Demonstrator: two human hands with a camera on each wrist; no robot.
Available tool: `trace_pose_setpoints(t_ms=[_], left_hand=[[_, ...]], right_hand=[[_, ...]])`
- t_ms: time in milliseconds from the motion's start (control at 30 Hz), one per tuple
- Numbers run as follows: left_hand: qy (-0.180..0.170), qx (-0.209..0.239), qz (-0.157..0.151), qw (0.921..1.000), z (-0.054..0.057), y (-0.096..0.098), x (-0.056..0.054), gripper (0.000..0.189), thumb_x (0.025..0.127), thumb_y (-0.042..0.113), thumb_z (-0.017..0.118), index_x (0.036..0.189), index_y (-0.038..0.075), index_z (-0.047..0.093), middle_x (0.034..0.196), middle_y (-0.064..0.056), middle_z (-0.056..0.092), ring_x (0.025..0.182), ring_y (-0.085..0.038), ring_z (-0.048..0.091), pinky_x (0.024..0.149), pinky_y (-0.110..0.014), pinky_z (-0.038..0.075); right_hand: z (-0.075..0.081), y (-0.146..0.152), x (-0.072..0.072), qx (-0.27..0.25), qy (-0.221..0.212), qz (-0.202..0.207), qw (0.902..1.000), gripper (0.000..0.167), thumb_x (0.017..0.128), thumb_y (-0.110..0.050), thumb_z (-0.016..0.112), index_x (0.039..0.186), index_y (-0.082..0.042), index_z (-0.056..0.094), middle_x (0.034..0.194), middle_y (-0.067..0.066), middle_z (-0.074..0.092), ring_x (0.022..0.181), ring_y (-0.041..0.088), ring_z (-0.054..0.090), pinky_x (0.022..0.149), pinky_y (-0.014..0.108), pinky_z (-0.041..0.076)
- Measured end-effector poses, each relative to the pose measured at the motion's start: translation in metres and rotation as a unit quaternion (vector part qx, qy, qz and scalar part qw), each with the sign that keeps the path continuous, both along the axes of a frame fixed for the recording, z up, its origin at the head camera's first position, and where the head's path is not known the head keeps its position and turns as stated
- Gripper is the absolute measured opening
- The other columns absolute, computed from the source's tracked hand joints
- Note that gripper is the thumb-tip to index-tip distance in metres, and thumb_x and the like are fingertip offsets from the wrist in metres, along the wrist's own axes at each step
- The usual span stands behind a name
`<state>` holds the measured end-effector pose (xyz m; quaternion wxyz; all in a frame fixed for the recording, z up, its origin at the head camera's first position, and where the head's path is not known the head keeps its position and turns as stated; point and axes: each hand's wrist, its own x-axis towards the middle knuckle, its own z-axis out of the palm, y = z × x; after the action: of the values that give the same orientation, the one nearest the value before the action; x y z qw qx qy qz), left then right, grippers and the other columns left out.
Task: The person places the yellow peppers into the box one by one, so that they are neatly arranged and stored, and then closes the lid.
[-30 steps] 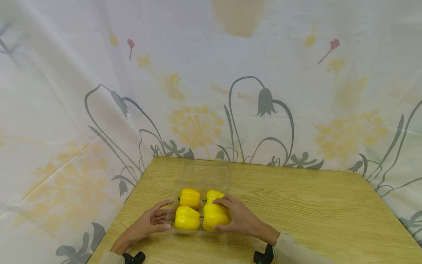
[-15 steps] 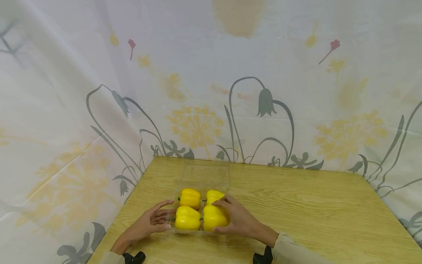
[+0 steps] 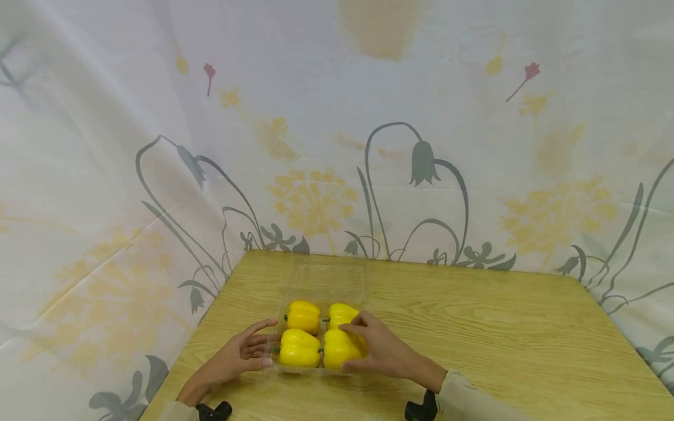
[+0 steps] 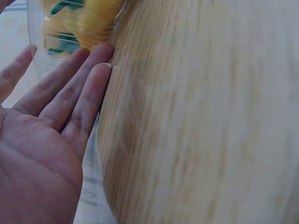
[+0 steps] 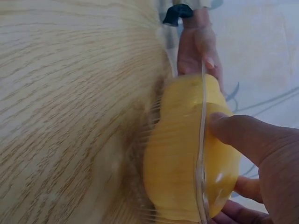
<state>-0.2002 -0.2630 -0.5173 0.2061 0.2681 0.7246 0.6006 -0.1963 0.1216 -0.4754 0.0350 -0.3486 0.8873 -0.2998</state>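
Several yellow bell peppers lie in a clear plastic clamshell box (image 3: 310,371), two at the front and two behind. My right hand (image 3: 388,349) holds the near right bell pepper (image 3: 339,349) between thumb and fingers. In the right wrist view the thumb (image 5: 233,131) lies on this pepper above the box rim. At the box's left side, my left hand (image 3: 231,355) keeps its fingers extended, tips right at the wall, beside the near left bell pepper (image 3: 299,349). The far left pepper (image 3: 303,316) and far right pepper (image 3: 341,314) sit behind, the latter partly covered by my right hand.
The box's transparent lid (image 3: 327,282) is folded back toward the wall. Wood-grain table surface (image 3: 500,333) stretches to the right. A flower-printed cloth (image 3: 316,117) hangs along the back and left edges. Black straps with a camera (image 3: 421,406) sit on the wrists.
My right hand's fingers have shifted very slightly on the near right bell pepper. My left hand, the box and the other peppers stay in place.
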Motion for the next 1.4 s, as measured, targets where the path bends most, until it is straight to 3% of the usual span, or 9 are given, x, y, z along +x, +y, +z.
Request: trace_pose_setpoints(t_ms=[300, 533, 800, 1400], left_hand=[[0.001, 0.001, 0.002, 1.0000, 0.0005, 0.0001, -0.0025, 0.073, 0.104, 0.005, 0.061, 0.164, 0.007, 0.021, 0.156, -0.033, 0.038, 0.132, -0.011, 0.055, 0.103, -0.030, 0.050], [0.004, -0.006, 0.005, 1.0000, 0.0004, -0.0001, -0.0014, 0.072, 0.104, 0.005, 0.061, 0.164, 0.008, 0.022, 0.156, -0.032, 0.038, 0.136, -0.025, 0.052, 0.104, -0.030, 0.049], [0.000, -0.001, 0.003, 1.0000, -0.0002, -0.0004, -0.0017, 0.073, 0.104, 0.005, 0.061, 0.165, 0.008, 0.021, 0.158, -0.032, 0.033, 0.132, -0.008, 0.054, 0.104, -0.030, 0.049], [0.000, 0.010, -0.009, 0.9999, 0.0000, 0.0007, 0.0000, 0.074, 0.103, 0.004, 0.061, 0.165, 0.006, 0.019, 0.156, -0.033, 0.037, 0.131, -0.008, 0.055, 0.104, -0.029, 0.048]], right_hand=[[0.0013, 0.0010, -0.0040, 0.016, 0.016, 0.016, 0.9996, 0.068, 0.091, -0.051, 0.077, 0.142, -0.010, 0.062, 0.118, 0.001, 0.054, 0.099, 0.012, 0.051, 0.081, 0.031, 0.050], [0.0025, 0.0008, -0.0042, 0.036, 0.017, 0.020, 0.9990, 0.068, 0.092, -0.052, 0.076, 0.143, -0.009, 0.062, 0.120, 0.003, 0.055, 0.099, 0.012, 0.052, 0.080, 0.030, 0.050], [0.0077, -0.0010, -0.0036, 0.057, 0.031, 0.037, 0.9972, 0.066, 0.094, -0.049, 0.074, 0.143, -0.007, 0.061, 0.122, 0.007, 0.056, 0.100, 0.012, 0.053, 0.081, 0.030, 0.051], [0.0008, 0.0029, 0.0015, 0.053, 0.032, 0.043, 0.9972, 0.069, 0.099, -0.050, 0.065, 0.150, -0.005, 0.053, 0.128, 0.006, 0.052, 0.110, 0.015, 0.051, 0.088, 0.032, 0.050]])
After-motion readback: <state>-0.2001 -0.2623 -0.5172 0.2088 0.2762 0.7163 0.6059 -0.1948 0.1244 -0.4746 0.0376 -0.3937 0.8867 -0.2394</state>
